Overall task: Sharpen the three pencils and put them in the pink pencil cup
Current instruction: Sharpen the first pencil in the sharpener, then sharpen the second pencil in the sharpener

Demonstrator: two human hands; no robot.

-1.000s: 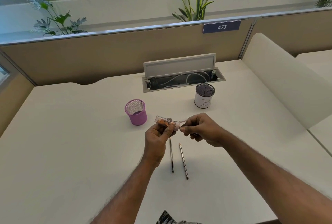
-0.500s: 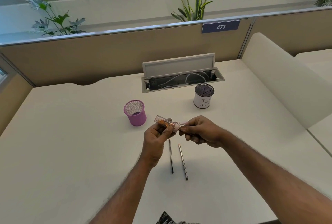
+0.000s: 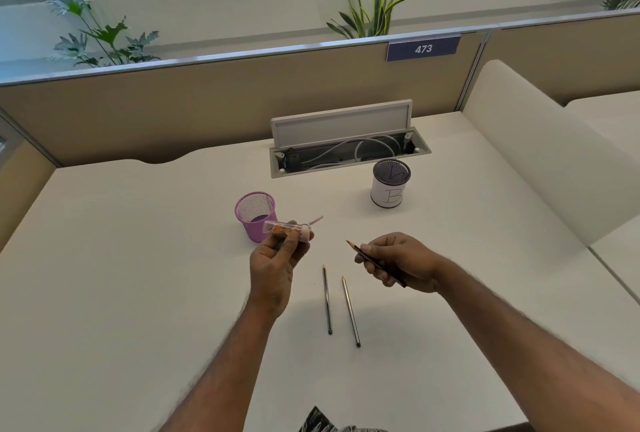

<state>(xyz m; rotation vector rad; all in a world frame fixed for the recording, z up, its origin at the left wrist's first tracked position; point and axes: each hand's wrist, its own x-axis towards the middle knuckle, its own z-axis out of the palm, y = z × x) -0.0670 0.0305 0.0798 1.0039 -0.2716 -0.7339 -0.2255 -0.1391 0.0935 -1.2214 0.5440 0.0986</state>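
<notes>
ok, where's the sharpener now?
Head view, left of centre: the sharpener is held in the left hand, just in front of the pink cup.

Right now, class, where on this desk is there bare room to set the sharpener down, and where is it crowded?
Free: the broad desk left of the pink cup and left hand; also the patch between white cup and right hand. Crowded: the middle, where two pencils lie near both hands, and beside the pink cup, by the sharpener.

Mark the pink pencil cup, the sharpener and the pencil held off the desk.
pink pencil cup (image 3: 249, 230): head view, front mesh wall.
sharpener (image 3: 282, 227): head view, clear barrel.
held pencil (image 3: 355, 247): head view, shaft near tip.
</notes>
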